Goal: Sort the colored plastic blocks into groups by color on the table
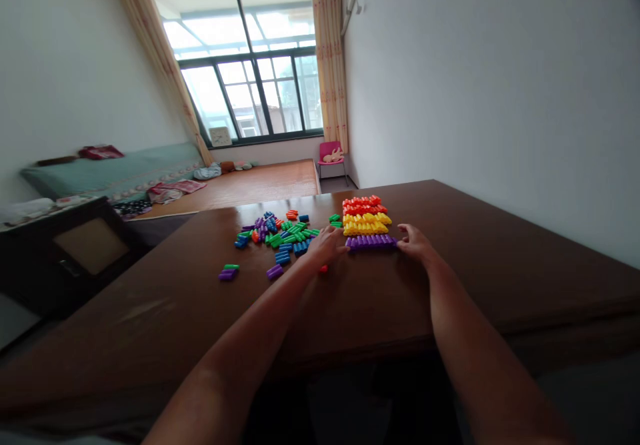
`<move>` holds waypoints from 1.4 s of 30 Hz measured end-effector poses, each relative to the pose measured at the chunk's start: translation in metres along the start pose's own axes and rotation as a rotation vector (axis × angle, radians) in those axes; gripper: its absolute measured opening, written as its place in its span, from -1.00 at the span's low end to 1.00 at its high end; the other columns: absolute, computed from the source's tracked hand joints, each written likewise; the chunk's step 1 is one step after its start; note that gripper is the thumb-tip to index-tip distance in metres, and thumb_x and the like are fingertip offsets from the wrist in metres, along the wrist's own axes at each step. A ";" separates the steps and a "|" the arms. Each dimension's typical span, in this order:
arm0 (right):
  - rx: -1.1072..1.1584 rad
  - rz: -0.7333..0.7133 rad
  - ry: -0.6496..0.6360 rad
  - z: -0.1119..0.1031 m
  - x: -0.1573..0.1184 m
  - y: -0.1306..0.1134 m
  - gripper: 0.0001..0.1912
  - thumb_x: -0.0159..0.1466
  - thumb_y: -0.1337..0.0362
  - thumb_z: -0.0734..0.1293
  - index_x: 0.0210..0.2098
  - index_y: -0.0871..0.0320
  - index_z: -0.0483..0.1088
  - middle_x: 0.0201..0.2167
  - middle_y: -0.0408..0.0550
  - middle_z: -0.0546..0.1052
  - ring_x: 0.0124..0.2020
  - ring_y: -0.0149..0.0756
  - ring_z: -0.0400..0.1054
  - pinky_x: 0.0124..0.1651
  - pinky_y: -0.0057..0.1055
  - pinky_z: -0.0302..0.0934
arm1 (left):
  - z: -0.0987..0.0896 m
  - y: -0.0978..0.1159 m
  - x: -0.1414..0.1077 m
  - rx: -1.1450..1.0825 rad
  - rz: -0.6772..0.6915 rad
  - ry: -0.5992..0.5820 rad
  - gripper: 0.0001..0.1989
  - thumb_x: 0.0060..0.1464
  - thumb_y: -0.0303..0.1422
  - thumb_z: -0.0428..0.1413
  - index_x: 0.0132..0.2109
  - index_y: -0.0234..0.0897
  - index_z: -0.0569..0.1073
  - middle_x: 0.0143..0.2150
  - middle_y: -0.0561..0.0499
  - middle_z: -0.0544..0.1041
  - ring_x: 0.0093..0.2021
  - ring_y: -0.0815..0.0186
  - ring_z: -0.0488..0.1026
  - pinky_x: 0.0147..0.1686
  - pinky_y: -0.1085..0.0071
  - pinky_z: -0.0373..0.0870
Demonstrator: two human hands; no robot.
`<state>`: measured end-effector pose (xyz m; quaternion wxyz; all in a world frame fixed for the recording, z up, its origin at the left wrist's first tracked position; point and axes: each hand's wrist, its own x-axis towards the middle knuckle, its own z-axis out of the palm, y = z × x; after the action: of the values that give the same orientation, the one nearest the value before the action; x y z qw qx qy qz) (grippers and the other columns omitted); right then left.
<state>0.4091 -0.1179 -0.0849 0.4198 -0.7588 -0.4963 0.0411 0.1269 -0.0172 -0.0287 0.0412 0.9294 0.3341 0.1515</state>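
A row of small purple ridged plastic pieces (371,243) lies on the dark brown table, right of centre. My left hand (326,245) is at its left end, thumb close to the end piece and fingers stretched forward. At the opposite end, my right hand (415,243) has its thumb at the last purple piece, with the index finger raised apart from it. Behind the purple row lie yellow rows (367,225) and, farther back, red-orange rows (364,205). Left of my left hand spreads a loose heap of green pieces (293,233), purple, blue and orange ones, partly hidden by that hand.
Stray purple pieces (275,271) and a purple-green pair (229,273) lie nearer on the table (165,325). A red piece (324,269) shows beside my left forearm. Beyond are a bed (270,181), a pink chair (330,151) and a window. A white wall rises at right.
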 end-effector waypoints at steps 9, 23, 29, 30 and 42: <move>-0.085 -0.306 0.378 0.006 -0.004 -0.016 -0.57 0.14 0.38 0.15 -0.01 0.20 0.38 -0.08 0.13 0.53 -0.05 -0.11 0.40 0.09 -0.14 0.27 | -0.098 -0.140 -0.101 0.047 -0.237 0.099 -0.57 0.16 -0.11 0.06 0.08 -0.21 0.50 0.05 -0.10 0.50 0.03 0.15 0.44 0.08 0.30 0.33; -0.284 -0.735 -0.007 0.049 -0.050 -0.093 -0.63 0.25 0.38 0.14 0.00 0.13 0.40 -0.06 0.07 0.52 0.01 -0.08 0.38 0.11 -0.14 0.24 | -0.065 -0.217 -0.193 -0.374 -0.395 0.151 -0.46 -0.15 -0.29 0.27 0.05 -0.27 0.50 0.00 -0.09 0.53 -0.07 0.21 0.51 -0.03 0.33 0.44; -0.179 -0.869 -0.351 0.100 -0.086 -0.194 -0.63 0.30 0.39 0.14 0.03 0.05 0.41 0.02 -0.02 0.51 0.07 -0.13 0.32 0.15 -0.17 0.18 | -0.050 -0.213 -0.195 -0.396 -0.343 0.253 -0.52 -0.07 -0.39 0.19 0.07 -0.27 0.48 0.04 -0.11 0.48 -0.10 0.25 0.50 -0.04 0.31 0.48; -0.173 -0.897 -0.402 0.111 -0.091 -0.211 -0.63 0.32 0.38 0.15 0.05 0.04 0.41 0.04 -0.03 0.50 0.08 -0.14 0.30 0.16 -0.18 0.18 | -0.050 -0.214 -0.197 -0.401 -0.332 0.242 -0.52 -0.07 -0.38 0.19 0.07 -0.26 0.49 0.03 -0.10 0.48 -0.11 0.25 0.50 -0.04 0.30 0.48; -0.312 -0.828 -0.567 0.153 -0.102 -0.259 -0.62 0.33 0.13 0.27 0.06 0.16 0.43 -0.05 0.07 0.54 0.01 -0.09 0.31 0.07 -0.22 0.19 | -0.056 -0.209 -0.209 -0.275 -0.244 0.225 -0.55 -0.06 -0.04 0.23 -0.06 -0.17 0.59 -0.01 -0.07 0.51 0.08 0.09 0.37 0.15 0.20 0.30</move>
<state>0.0979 -0.0673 -0.0437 0.1323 -0.5116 -0.8490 0.0009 -0.1697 0.0106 -0.0658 0.1480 0.8449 0.4229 0.2922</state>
